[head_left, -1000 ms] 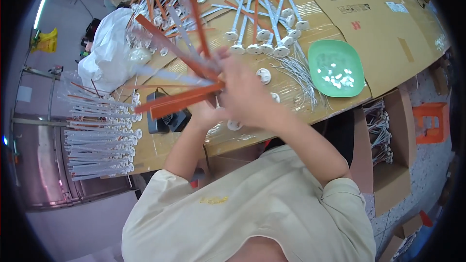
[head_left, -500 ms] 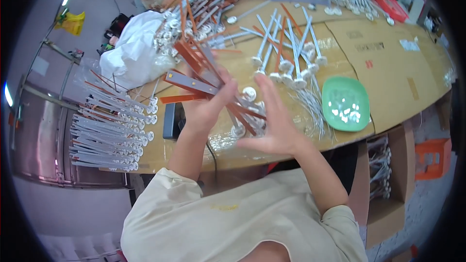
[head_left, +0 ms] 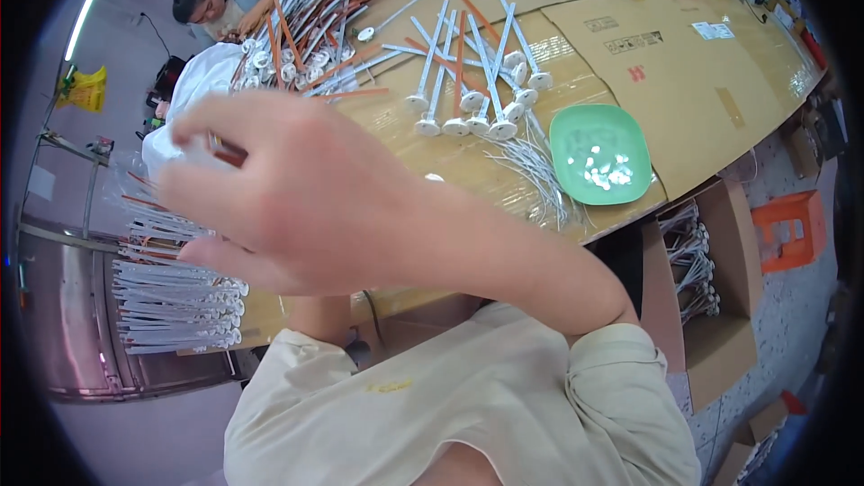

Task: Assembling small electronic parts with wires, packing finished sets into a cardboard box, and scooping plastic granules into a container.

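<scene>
Close to the camera, my right hand [head_left: 279,189] reaches across to the left, slightly blurred. Its fingers are curved and apart, with the thumb below them. Through the gap between two fingers shows a bit of an orange-brown strip [head_left: 230,153]; whether this hand touches it cannot be seen. Behind it my left hand is hidden, and only my left forearm [head_left: 319,317] shows. Further right on the table lie crossed white and orange-brown strips [head_left: 459,72] with round white ends. Bundled white strips [head_left: 175,301] with round ends lie at the left edge.
A green dish [head_left: 558,148] with shiny small pieces stands beside thin white strands [head_left: 531,175]. Cardboard [head_left: 684,72] covers the right side. A large strip pile [head_left: 306,27] lies at the back, near another person [head_left: 243,0]. An open carton [head_left: 729,306] and orange stool [head_left: 792,225] stand right.
My right hand has swung left and up towards the camera, now covering my left hand and the strip bundle it was holding. The whole view has shifted, so the table sits further left.
</scene>
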`<action>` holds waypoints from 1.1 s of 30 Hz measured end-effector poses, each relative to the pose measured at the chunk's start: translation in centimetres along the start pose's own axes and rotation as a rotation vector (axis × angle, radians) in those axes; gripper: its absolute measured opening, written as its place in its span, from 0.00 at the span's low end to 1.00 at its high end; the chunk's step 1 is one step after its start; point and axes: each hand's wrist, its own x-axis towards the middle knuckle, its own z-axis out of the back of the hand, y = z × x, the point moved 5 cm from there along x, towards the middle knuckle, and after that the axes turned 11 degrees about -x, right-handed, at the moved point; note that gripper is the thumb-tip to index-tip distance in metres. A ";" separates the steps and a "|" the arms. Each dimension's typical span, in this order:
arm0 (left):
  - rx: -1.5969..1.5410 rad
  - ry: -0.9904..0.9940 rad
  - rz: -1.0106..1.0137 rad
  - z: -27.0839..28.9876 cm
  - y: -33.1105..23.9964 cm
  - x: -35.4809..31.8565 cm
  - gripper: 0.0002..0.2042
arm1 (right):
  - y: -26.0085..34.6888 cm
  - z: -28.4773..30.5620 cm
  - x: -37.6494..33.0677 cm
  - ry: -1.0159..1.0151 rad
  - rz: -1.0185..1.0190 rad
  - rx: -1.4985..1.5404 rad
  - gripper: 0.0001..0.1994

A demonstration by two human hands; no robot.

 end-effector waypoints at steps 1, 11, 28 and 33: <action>0.039 0.012 0.026 2.4 -0.2 -0.7 0.15 | 0.2 0.2 0.6 0.002 -0.009 -0.001 0.15; -0.033 -0.010 -0.062 3.3 -1.6 1.8 0.05 | -4.1 13.6 -7.2 -0.156 -0.529 -0.370 0.17; -0.022 0.005 -0.377 4.1 -9.4 4.7 0.21 | -4.5 -3.0 0.8 0.179 -0.240 0.033 0.32; 0.011 -0.013 -0.554 3.6 -12.8 5.1 0.22 | -5.0 -2.7 2.5 0.304 -0.300 0.086 0.16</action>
